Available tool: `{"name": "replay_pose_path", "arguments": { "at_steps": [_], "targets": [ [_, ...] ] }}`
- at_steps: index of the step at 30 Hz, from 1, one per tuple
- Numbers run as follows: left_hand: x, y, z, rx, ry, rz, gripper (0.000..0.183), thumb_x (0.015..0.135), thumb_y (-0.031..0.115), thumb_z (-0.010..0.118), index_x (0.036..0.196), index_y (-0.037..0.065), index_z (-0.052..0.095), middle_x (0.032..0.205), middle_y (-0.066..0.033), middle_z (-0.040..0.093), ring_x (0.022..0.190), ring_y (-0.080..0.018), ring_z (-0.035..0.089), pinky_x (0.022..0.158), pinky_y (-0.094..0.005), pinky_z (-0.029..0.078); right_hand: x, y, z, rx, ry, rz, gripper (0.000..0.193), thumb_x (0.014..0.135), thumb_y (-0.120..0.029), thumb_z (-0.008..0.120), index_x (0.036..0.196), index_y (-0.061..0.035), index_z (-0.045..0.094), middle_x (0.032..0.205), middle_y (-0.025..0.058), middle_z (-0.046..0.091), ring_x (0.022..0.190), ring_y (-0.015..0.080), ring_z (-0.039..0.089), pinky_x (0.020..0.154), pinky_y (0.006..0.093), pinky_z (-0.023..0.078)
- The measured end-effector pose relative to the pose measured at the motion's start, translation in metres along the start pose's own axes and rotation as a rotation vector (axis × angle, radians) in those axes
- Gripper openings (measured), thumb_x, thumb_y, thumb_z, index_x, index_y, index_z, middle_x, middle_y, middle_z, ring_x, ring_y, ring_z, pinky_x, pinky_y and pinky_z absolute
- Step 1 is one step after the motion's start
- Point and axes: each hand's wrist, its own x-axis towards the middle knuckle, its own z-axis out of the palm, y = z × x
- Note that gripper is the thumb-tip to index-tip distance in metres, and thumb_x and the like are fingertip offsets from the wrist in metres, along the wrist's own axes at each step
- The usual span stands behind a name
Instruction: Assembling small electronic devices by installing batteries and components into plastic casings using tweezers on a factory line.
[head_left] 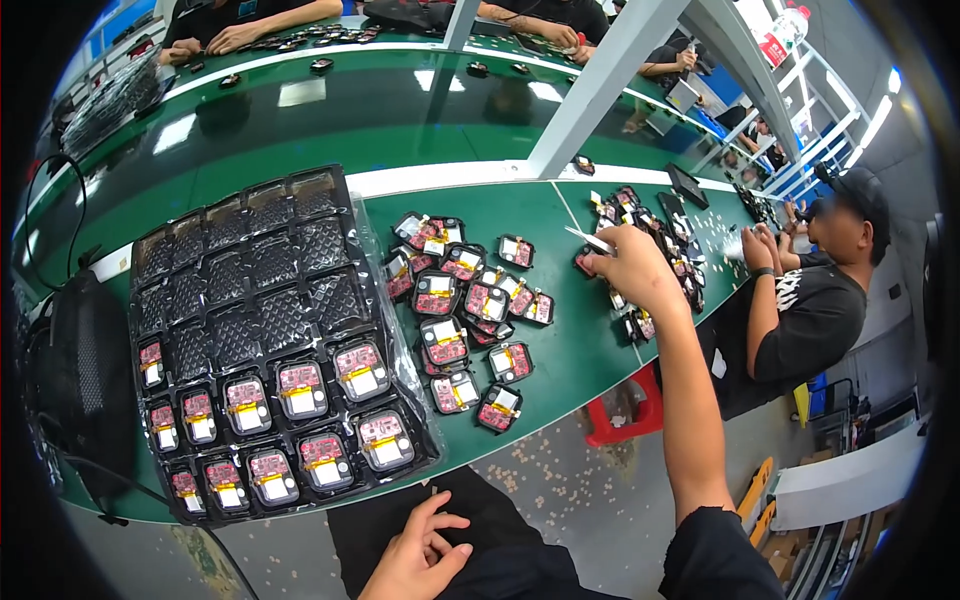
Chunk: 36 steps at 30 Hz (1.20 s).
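Red stool (pixel 648 406) on grey floor (pixel 590 512)

Loose black elbow-length sleeve (pixel 716 556)

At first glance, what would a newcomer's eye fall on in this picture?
The black tray at the left stands out first, its two nearest rows filled with red circuit-board modules. Beside it, a loose heap of similar modules lies on the green worktop. Farther right, the right hand holds silver tweezers at another pile.
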Motion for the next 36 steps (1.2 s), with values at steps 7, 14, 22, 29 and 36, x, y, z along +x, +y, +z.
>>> {"name": "replay_pose_path", "arguments": {
  "at_steps": [7, 14, 22, 29, 36],
  "targets": [
    [0.000, -0.004, 0.009, 0.077, -0.010, 0.122, 0.071, 0.093, 0.000, 0.069, 0.155, 0.007, 0.037, 0.120, -0.0076, 0.067, 0.075, -0.0058, 0.058, 0.066, -0.0212, 0.048, -0.008, -0.002, 0.002, 0.097, 0.005, -0.011, 0.037, 0.083, -0.020, 0.081, 0.109, 0.0045, 0.070, 0.097, 0.0219, 0.071, 0.091, 0.0343, 0.070, 0.083, 0.0425, 0.054],
    [0.001, 0.001, 0.014, 0.103, -0.038, 0.112, 0.068, 0.093, 0.001, 0.070, 0.153, 0.007, 0.040, 0.121, -0.0084, 0.067, 0.074, -0.0060, 0.058, 0.066, -0.0214, 0.048, -0.008, -0.085, 0.018, 0.349, 0.166, -0.375, 0.026, 0.089, -0.018, 0.073, 0.107, 0.0011, 0.073, 0.102, 0.0187, 0.071, 0.096, 0.0353, 0.071, 0.087, 0.0418, 0.056],
    [-0.001, 0.012, 0.024, 0.156, -0.024, 0.163, 0.065, 0.093, 0.001, 0.069, 0.152, 0.006, 0.042, 0.121, -0.0088, 0.067, 0.074, -0.0056, 0.057, 0.064, -0.0210, 0.046, 0.056, -0.150, 0.049, 0.110, 0.000, -0.572, 0.038, 0.086, -0.029, 0.077, 0.112, -0.0015, 0.075, 0.093, 0.0209, 0.071, 0.097, 0.0375, 0.069, 0.090, 0.0447, 0.053],
    [-0.004, 0.008, 0.017, 0.123, -0.069, 0.056, 0.065, 0.094, 0.002, 0.070, 0.150, 0.000, 0.039, 0.131, -0.0207, 0.065, 0.091, -0.0113, 0.069, 0.076, -0.0262, 0.056, 0.037, -0.149, 0.011, 0.239, -0.093, -0.433, 0.027, 0.085, -0.021, 0.075, 0.097, 0.0031, 0.070, 0.087, 0.0179, 0.072, 0.082, 0.0266, 0.070, 0.075, 0.0389, 0.053],
    [-0.015, 0.018, 0.016, 0.008, 0.174, 0.659, 0.042, 0.094, -0.007, 0.065, 0.135, -0.003, 0.055, 0.124, -0.0216, 0.064, 0.089, -0.0178, 0.066, 0.081, -0.0283, 0.055, -0.106, -0.126, -0.019, 1.214, -0.509, -0.142, 0.014, 0.092, -0.001, 0.071, 0.102, -0.0003, 0.062, 0.094, 0.0045, 0.066, 0.086, 0.0085, 0.065, 0.073, 0.0253, 0.051]
  ]
}}
